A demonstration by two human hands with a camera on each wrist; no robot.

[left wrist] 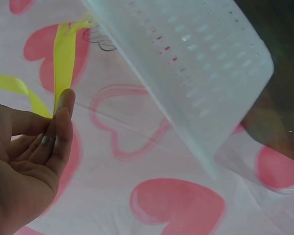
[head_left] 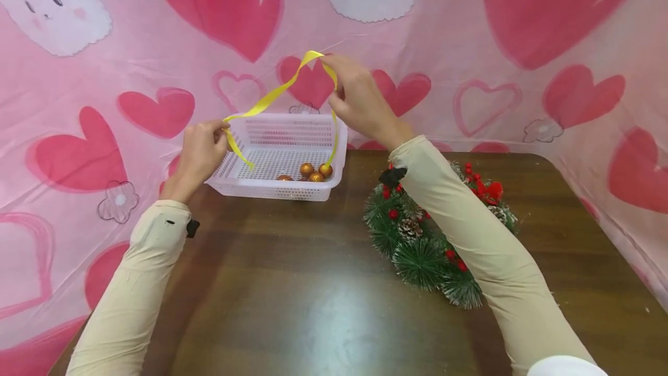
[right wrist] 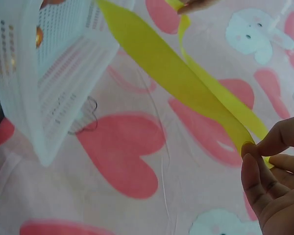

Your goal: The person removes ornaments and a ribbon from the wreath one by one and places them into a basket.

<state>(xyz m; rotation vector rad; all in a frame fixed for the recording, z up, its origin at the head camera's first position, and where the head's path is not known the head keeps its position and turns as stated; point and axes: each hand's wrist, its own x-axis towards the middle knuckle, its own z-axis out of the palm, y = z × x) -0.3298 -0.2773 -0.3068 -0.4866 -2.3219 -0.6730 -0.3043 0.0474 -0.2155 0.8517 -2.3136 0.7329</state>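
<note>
A yellow ribbon (head_left: 268, 99) stretches between both hands above a white perforated plastic basket (head_left: 273, 191). My left hand (head_left: 200, 152) pinches it near one end, thumb against fingertips, at the basket's left side; a short frayed tail (left wrist: 66, 54) hangs past the fingers. Higher up, over the basket's right rim, my right hand (head_left: 360, 94) pinches the ribbon between thumb and fingers, also seen in the right wrist view. From there the other ribbon end drops into the basket, down by several shiny orange-gold balls (head_left: 316, 176) in its front right corner.
A green wreath (head_left: 423, 263) with red berries, pinecones and a red bow lies on the brown wooden table (head_left: 276, 283), partly under my right forearm. Behind the table hangs a pink cloth (head_left: 454, 45) printed with hearts, and the basket stands close to it.
</note>
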